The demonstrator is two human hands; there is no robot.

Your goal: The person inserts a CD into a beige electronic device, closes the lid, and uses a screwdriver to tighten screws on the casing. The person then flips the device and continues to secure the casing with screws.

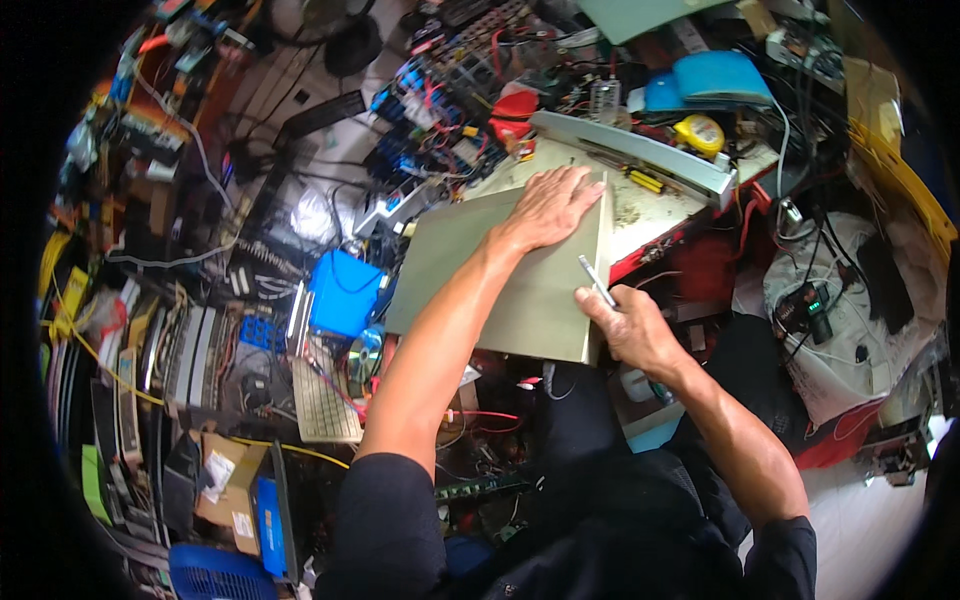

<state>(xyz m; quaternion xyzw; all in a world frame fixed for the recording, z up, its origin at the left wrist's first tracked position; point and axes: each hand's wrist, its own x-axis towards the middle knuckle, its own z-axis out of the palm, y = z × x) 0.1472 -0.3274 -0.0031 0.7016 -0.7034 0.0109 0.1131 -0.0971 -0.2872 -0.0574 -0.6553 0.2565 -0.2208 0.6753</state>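
Note:
A flat greenish-grey metal case (480, 270) rests at a tilt across the edge of the worktable, close in front of me. My left hand (548, 207) lies flat on its far right part, fingers stretched out. Beside the case's right edge, my right hand (635, 325) is closed around a slim whitish pen-like tool (597, 279) whose upper end sticks out past the thumb. What kind of tool it is, I cannot make out. The underside of the case is hidden.
A long grey metal panel (640, 160) stands on the cluttered table behind the case, near a yellow tape measure (700, 134) and a blue pouch (720, 78). To the left are a blue box (344, 292) and a keyboard (318, 390). A white sack (815, 370) stands right.

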